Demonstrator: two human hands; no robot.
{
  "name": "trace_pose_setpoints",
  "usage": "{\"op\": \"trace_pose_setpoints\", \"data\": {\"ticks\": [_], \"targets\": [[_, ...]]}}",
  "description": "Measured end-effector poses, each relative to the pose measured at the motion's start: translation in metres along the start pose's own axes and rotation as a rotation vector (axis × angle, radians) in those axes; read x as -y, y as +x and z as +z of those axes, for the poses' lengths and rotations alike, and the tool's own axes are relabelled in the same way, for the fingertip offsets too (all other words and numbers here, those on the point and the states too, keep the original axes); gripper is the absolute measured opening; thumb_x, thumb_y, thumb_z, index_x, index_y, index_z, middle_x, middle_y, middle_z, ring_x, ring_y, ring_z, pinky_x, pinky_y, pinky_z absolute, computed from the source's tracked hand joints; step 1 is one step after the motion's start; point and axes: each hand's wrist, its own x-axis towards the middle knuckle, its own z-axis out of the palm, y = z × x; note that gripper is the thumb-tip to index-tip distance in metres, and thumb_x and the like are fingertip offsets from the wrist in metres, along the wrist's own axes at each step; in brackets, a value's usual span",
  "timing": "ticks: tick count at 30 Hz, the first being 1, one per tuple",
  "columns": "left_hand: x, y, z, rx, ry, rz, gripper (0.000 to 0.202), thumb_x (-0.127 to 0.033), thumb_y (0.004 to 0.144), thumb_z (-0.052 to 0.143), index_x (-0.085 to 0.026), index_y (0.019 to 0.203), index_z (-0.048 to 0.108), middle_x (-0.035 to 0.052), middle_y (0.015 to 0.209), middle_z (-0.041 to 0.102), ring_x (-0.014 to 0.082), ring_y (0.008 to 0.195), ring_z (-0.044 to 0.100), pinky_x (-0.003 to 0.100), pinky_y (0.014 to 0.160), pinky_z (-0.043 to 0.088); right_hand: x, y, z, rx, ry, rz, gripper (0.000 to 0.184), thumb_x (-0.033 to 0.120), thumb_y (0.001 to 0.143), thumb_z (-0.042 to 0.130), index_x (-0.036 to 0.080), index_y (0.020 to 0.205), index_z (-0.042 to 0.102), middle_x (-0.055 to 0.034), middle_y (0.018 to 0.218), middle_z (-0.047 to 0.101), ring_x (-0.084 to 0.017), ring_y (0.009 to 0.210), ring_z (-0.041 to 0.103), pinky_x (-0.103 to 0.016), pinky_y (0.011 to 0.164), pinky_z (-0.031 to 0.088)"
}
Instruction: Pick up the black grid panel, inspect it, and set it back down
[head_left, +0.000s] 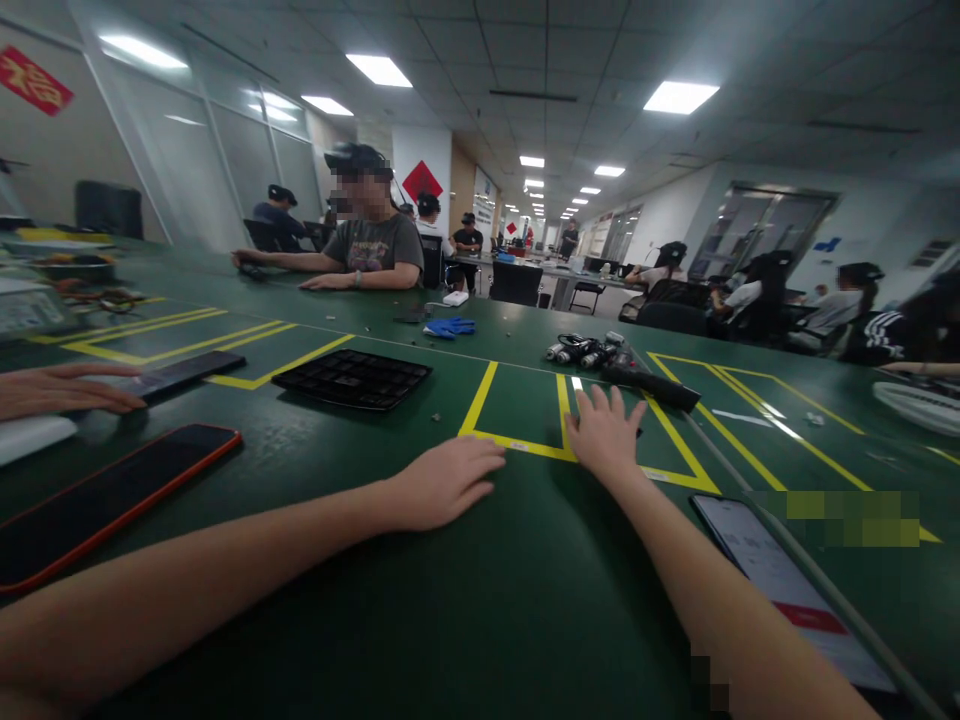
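On the table (480, 640), a phone (120, 500) lies left of the left hand (442, 485), a panel (351, 378) beyond them. The right hand (606, 430) is at the tape (525, 447), cables (577, 350) behind it, the other phone (795, 590) to its right. A glove (450, 328) lies farther back; a person (375, 250) is across, leftward.

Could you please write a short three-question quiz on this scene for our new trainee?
1. Multiple choice: what colour are the tape outlines on the table?
A) red
B) yellow
C) blue

2. True or false: the black gridded panel lies on the table, apart from the person's left hand.

3. Fill in: the cluster of black and silver parts is nearer to the person's ____ hand.

Key:
1. B, yellow.
2. True; a stretch of table shows between them.
3. Right; the cluster lies just beyond the spread fingers of the right hand.
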Motion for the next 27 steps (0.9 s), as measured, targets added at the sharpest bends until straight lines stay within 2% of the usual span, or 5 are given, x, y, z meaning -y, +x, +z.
{"op": "trace_pose_setpoints", "data": {"ticks": [6, 12, 17, 22, 27], "targets": [[-0.033, -0.006, 0.003, 0.036, -0.108, 0.082, 0.032, -0.028, 0.088, 0.041, -0.020, 0.116, 0.054, 0.0079, 0.123, 0.054, 0.0209, 0.114, 0.048, 0.036, 0.097, 0.035, -0.024, 0.003, 0.014, 0.226, -0.020, 0.153, 0.045, 0.040, 0.084, 0.033, 0.018, 0.122, 0.046, -0.0159, 0.124, 0.049, -0.035, 0.115, 0.040, -0.066, 0.089, 0.027], [0.024, 0.016, -0.007, -0.188, 0.195, -0.277, 0.030, -0.031, 0.087, 0.040, -0.013, 0.104, 0.057, 0.0149, 0.104, 0.055, 0.0260, 0.094, 0.054, 0.039, 0.081, 0.042, -0.022, 0.003, 0.012, 0.216, -0.011, 0.120, 0.043, 0.036, 0.084, 0.032, 0.019, 0.122, 0.046, -0.0156, 0.122, 0.051, -0.034, 0.113, 0.042, -0.064, 0.088, 0.029], [0.066, 0.026, -0.010, -0.101, 0.238, -0.583, 0.019, -0.028, 0.082, 0.046, -0.013, 0.087, 0.057, 0.0141, 0.088, 0.057, 0.0267, 0.085, 0.057, 0.037, 0.075, 0.043, -0.022, 0.004, 0.015, 0.189, -0.008, 0.120, 0.043, 0.036, 0.084, 0.033, 0.019, 0.120, 0.047, -0.0149, 0.120, 0.052, -0.034, 0.109, 0.044, -0.064, 0.087, 0.030], [0.077, 0.023, -0.019, -0.212, -0.172, -0.555, 0.007, -0.022, 0.075, 0.054, -0.016, 0.071, 0.055, 0.0073, 0.073, 0.058, 0.0211, 0.073, 0.058, 0.031, 0.069, 0.044, -0.022, 0.004, 0.017, 0.187, -0.011, 0.119, 0.042, 0.036, 0.083, 0.034, 0.019, 0.120, 0.047, -0.0145, 0.120, 0.052, -0.034, 0.109, 0.044, -0.063, 0.087, 0.030], [0.106, 0.011, -0.065, -0.633, -0.937, -0.911, 0.009, -0.015, 0.075, 0.045, -0.014, 0.072, 0.053, 0.0035, 0.062, 0.054, 0.0118, 0.052, 0.053, 0.023, 0.052, 0.044, -0.023, 0.004, 0.014, 0.204, 0.000, 0.110, 0.043, 0.036, 0.084, 0.033, 0.019, 0.121, 0.046, -0.0150, 0.121, 0.051, -0.033, 0.110, 0.043, -0.063, 0.088, 0.029]]}}
